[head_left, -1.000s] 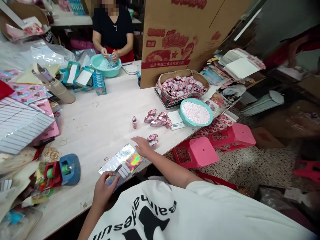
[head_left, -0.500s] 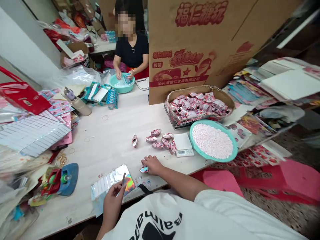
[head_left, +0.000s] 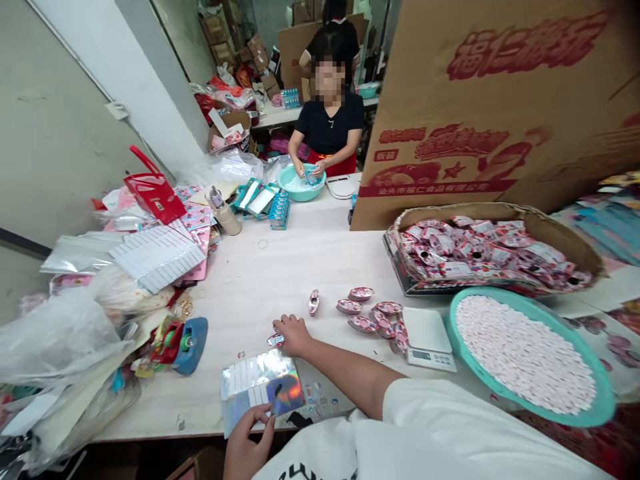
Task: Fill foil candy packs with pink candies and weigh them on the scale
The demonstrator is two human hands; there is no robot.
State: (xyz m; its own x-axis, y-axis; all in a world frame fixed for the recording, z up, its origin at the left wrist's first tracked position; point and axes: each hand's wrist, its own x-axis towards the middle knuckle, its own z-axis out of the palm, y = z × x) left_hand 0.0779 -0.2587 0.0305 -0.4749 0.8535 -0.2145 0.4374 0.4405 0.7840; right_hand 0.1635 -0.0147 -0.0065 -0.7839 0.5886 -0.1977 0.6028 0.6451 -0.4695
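My left hand (head_left: pixel 250 437) is over the front edge of the table, by a shiny holographic sticker sheet (head_left: pixel 257 373) with pale strips. Its thumb and forefinger are pinched together. A narrow dark shape shows at the fingertips; I cannot tell whether it is a held piece or a reflection. My right hand (head_left: pixel 294 335) curls over a small boat-shaped candy pack (head_left: pixel 275 340), red and silver, lying on the table just behind the sheet. Similar packs stand beyond it: a lone one (head_left: pixel 314 302) and a cluster (head_left: pixel 383 323) next to a white digital scale (head_left: pixel 429 339).
A turquoise basin (head_left: pixel 530 420) of pale candies stands at right, before an open carton (head_left: pixel 400 267) full of packs. Tape dispensers (head_left: pixel 190 347) and piled plastic bags (head_left: pixel 55 340) lie at left. Across the table a co-worker (head_left: pixel 330 130) handles a turquoise bowl (head_left: pixel 303 193).
The camera has turned left and the scene has shifted right. My right hand still covers the same pack, now nearer the sticker sheet. My left hand stays pinched at the sheet.
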